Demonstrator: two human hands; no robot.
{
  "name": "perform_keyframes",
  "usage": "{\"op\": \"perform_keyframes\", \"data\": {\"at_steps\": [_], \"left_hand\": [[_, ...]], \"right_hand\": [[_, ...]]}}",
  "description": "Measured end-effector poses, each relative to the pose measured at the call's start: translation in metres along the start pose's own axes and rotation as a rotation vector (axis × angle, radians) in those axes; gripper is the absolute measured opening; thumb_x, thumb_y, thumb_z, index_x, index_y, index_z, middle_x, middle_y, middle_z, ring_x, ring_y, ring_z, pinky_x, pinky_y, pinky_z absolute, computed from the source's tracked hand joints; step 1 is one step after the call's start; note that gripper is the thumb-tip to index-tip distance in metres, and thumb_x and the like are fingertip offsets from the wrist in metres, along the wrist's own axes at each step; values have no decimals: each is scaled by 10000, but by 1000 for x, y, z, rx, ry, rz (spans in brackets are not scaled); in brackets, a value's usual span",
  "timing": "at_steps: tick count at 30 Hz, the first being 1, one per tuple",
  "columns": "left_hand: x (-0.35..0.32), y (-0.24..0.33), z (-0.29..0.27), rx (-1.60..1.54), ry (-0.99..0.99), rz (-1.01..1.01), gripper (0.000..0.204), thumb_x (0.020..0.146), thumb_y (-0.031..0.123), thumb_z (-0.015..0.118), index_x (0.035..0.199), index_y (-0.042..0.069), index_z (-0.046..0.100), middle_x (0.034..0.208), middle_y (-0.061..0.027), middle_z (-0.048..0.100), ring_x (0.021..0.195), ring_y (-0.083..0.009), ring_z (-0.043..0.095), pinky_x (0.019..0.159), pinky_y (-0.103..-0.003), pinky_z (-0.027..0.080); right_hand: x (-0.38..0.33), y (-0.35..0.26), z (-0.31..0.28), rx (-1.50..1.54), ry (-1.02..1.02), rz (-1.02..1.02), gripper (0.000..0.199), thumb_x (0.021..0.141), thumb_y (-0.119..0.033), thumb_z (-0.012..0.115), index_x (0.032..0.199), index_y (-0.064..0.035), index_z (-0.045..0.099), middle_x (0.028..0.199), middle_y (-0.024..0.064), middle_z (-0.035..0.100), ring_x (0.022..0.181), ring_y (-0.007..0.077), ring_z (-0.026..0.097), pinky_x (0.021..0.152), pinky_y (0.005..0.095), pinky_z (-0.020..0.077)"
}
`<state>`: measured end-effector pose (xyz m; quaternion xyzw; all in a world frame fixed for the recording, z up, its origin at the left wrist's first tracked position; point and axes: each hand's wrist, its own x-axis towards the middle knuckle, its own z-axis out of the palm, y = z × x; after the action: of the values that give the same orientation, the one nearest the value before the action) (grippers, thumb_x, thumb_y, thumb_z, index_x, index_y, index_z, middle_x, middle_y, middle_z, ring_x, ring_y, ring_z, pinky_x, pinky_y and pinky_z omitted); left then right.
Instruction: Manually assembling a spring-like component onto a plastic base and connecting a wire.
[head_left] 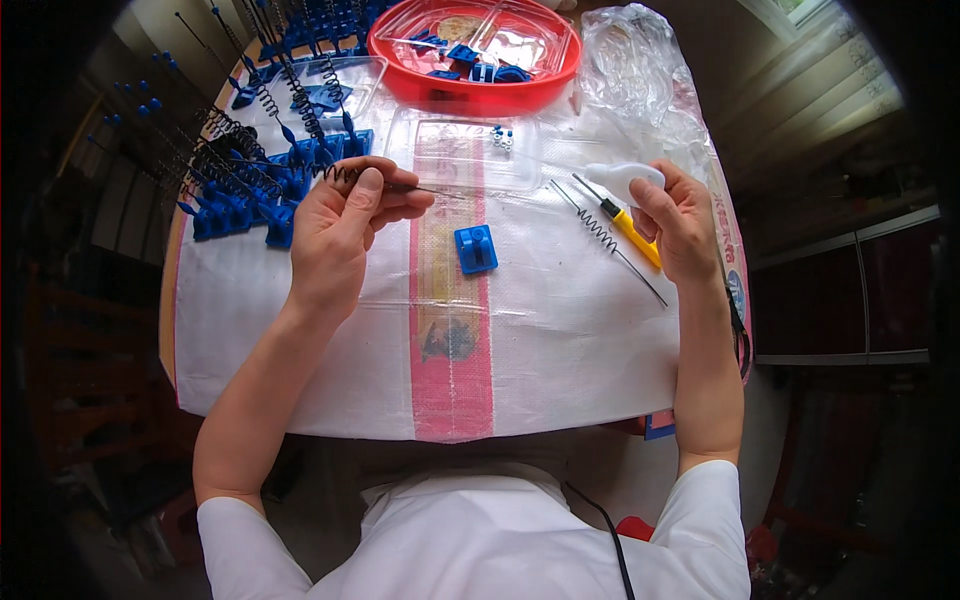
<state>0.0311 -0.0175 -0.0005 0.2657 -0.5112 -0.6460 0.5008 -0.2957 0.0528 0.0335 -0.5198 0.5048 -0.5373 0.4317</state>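
My left hand (345,225) is closed around a thin black coil-spring wire (425,189), pinched between thumb and fingers. One straight end sticks out to the right, and the coil shows behind the fingers. My right hand (683,215) grips a small white squeeze bottle (628,178), its narrow nozzle pointing left. Between the hands, a square blue plastic base (476,249) lies on the table. Close to my right hand rest a yellow-handled screwdriver (635,238) and another metal wire with a coiled middle (600,229).
Several blue bases with upright springs (235,205) crowd the left side. A red tray (480,100) with blue pieces stands at the back. In front of it lies a clear plastic lid (450,160) holding small blue-white parts (502,139). Crumpled clear plastic (635,65) lies back right.
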Motion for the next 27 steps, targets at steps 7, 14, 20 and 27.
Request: {"op": "perform_keyframes", "data": {"at_steps": [7,14,20,27], "left_hand": [[-5,17,18,119,7,15,174,1040,130,460,1110,3,557,1054,-166,663,954,-219,701,843,-335,578],[-10,8,28,126,11,157,210,1041,164,473,1105,-24,542,1062,-154,640,978,-201,673,896,-324,543],[-7,3,24,167,0,135,216,1033,158,483,1160,-8,541,1130,-169,629,1016,-245,669,922,-362,541],[-12,-14,14,-49,94,88,238,1023,159,505,1190,-3,554,1104,-167,658,1020,-269,675,940,-369,543]], "right_hand": [[-2,1,-8,38,-11,-19,135,894,-163,650,906,-31,623,641,-69,473,503,-6,367,453,175,274],[-1,0,-5,49,28,-54,129,877,-162,650,900,-39,619,629,-74,454,490,-8,353,449,179,267],[-2,-1,-8,41,28,-55,116,880,-150,645,898,-38,619,625,-78,446,488,-10,338,451,178,253],[-2,-1,-4,45,39,-45,130,870,-157,643,893,-32,617,627,-76,447,497,-12,336,457,177,248]]}}
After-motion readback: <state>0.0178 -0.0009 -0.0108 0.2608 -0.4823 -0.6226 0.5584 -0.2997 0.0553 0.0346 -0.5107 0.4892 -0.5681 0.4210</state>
